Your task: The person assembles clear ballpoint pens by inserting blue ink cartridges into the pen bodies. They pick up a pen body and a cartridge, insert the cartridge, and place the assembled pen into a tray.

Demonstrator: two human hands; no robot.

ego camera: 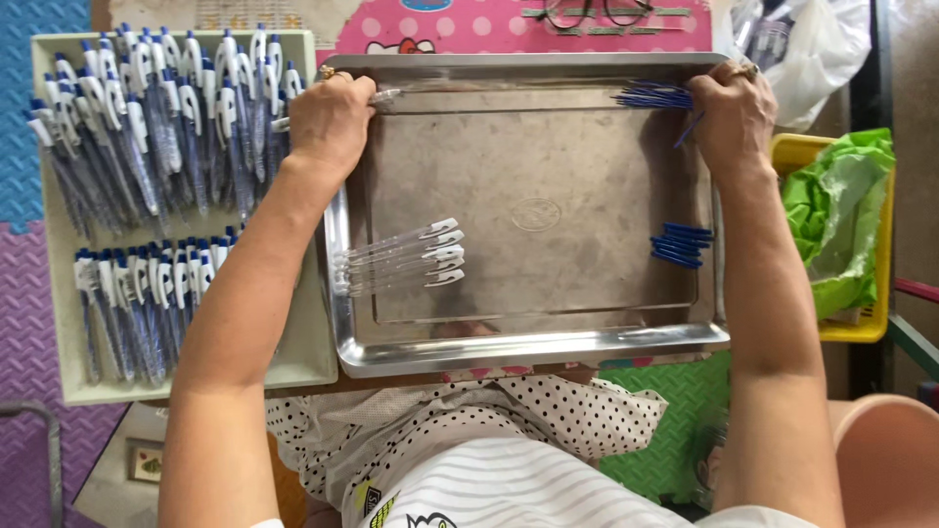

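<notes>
We gripped the metal tray's (528, 342) far corners: left hand (331, 122) pinching a clear pen barrel (383, 97), right hand (732, 115) pinching blue refills (653, 96), seemingly for joining.

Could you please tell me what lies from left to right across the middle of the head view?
Pale tray of assembled blue-and-white pens → clear pen barrels with white clips → bare steel tray floor → small pile of blue refills → green bag in yellow basket.

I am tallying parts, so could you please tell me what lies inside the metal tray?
Inside the metal tray: clear pen barrels and two bunches of blue refills. Whatever the hands cover stays hidden.
</notes>
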